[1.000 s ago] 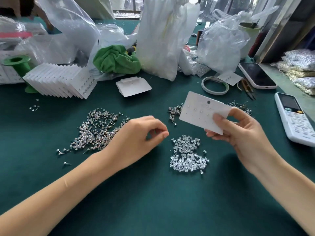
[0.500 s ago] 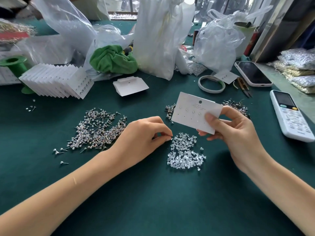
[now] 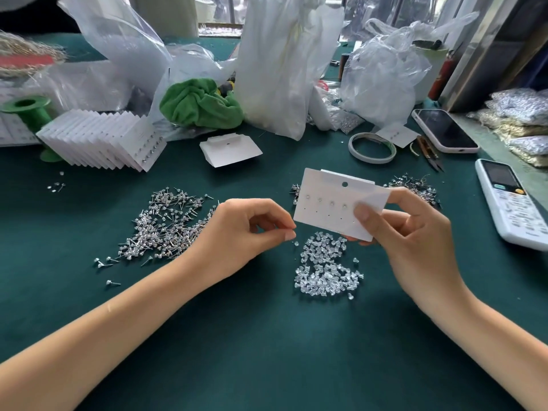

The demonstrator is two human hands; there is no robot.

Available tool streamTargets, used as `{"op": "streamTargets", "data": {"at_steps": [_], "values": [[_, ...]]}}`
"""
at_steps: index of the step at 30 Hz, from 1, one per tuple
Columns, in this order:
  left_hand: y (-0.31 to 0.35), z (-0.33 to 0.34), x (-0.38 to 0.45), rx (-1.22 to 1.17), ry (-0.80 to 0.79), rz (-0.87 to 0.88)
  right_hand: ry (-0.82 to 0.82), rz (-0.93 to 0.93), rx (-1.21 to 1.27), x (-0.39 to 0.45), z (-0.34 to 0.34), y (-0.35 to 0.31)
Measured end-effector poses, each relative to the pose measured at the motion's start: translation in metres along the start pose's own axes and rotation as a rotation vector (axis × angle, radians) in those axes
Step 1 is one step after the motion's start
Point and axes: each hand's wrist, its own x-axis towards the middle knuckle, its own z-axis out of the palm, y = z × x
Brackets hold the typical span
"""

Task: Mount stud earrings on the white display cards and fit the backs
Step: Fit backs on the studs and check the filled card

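My right hand (image 3: 412,232) holds a white display card (image 3: 335,203) above the table, thumb on its front. Several studs sit in the card's upper row; the lower row shows bare holes. My left hand (image 3: 246,232) is pinched just left of the card's lower corner, thumb and forefinger together; whether something tiny is between them I cannot tell. A pile of clear earring backs (image 3: 324,268) lies under the card. A heap of silver stud earrings (image 3: 166,223) lies to the left, and a smaller heap (image 3: 415,188) behind the card.
A fanned stack of filled cards (image 3: 103,137) and a green spool (image 3: 28,111) stand at the back left. Blank cards (image 3: 229,149), a green cloth (image 3: 201,103), plastic bags (image 3: 281,63), a tape ring (image 3: 372,148), a phone (image 3: 444,130) and a remote (image 3: 510,203) surround the work area.
My left hand has slid right from the stud heap toward the card's lower left corner, fingers pinched. The card has tilted to face me more squarely.
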Motion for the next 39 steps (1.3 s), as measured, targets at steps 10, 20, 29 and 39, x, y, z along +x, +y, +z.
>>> {"op": "streamTargets", "data": {"at_steps": [10, 20, 29, 39], "values": [[0.023, -0.030, 0.001, -0.378, 0.040, -0.178, -0.305, -0.940, -0.631, -0.008, -0.002, 0.010], [0.042, -0.019, -0.011, -0.212, -0.333, -0.037, -0.371, -1.193, -0.926, -0.009, 0.004, 0.007], [0.042, -0.016, -0.014, -0.104, -0.369, -0.010, -0.386, -1.181, -0.943, -0.011, 0.006, 0.006], [0.042, -0.017, -0.015, -0.004, -0.377, 0.057, -0.388, -1.165, -0.936, -0.012, 0.006, 0.006]]}}
